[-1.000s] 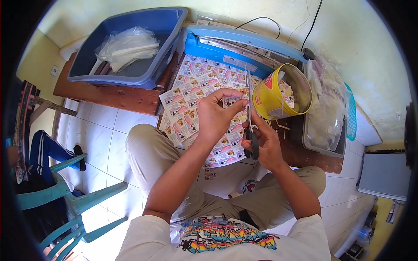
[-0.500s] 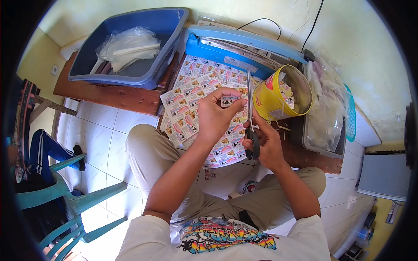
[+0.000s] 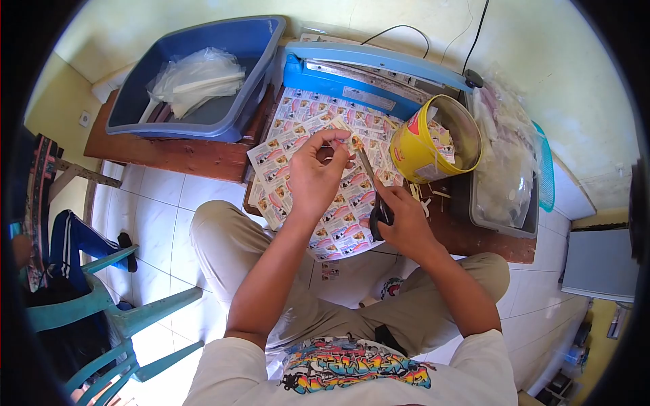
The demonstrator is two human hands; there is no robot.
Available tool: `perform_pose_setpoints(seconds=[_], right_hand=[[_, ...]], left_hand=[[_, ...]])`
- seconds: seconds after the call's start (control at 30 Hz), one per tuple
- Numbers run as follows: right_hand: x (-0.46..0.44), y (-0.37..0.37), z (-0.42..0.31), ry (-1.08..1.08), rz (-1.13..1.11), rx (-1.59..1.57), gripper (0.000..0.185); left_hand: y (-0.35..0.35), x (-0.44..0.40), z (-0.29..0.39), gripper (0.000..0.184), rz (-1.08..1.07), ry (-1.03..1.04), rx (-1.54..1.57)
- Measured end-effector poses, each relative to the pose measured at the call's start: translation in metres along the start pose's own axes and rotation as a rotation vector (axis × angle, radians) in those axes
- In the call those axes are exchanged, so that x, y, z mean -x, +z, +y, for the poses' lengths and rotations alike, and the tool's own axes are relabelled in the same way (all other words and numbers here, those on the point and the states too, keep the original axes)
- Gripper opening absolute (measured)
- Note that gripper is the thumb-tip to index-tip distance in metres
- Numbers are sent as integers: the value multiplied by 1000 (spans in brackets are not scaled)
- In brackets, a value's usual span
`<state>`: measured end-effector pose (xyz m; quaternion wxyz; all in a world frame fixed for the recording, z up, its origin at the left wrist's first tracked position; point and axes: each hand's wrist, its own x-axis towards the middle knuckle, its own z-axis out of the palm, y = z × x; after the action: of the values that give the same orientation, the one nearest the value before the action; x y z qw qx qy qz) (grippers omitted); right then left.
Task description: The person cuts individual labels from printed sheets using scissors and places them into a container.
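Note:
Between the thumb and fingers of my left hand (image 3: pixel 317 169) is a small printed label (image 3: pixel 355 143), partly hidden by the fingers. My right hand (image 3: pixel 404 220) is wrapped round the black handles of the scissors (image 3: pixel 370 170), whose blades point up and left, their tips near the label. Printed label sheets (image 3: pixel 288 176) lie overlapping beneath both hands. To the right of the scissors a yellow bucket (image 3: pixel 414 150) leans, with cut printed pieces (image 3: pixel 441 141) inside.
A blue sealer (image 3: pixel 352 88) stands behind the sheets. A blue tub (image 3: pixel 233 128) with plastic bags is at the left, and a grey tray (image 3: pixel 497 232) of plastic bags at the right. Thin paper strips lie beside the bucket. A green chair (image 3: pixel 152 316) stands at lower left.
My left hand has shifted left and its fingers have curled around the label. The scissors have swung from upright to tilted left, and my right hand has turned with its back now showing.

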<state>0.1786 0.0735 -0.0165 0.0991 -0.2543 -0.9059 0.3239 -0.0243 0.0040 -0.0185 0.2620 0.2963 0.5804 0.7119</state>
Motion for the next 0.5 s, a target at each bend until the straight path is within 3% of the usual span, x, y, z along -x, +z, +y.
perform_pose_setpoints(seconds=[0.5], right_hand=[[-3, 3, -4, 154, -99, 307, 78]], left_hand=[[0, 5, -1, 18, -21, -12, -97]])
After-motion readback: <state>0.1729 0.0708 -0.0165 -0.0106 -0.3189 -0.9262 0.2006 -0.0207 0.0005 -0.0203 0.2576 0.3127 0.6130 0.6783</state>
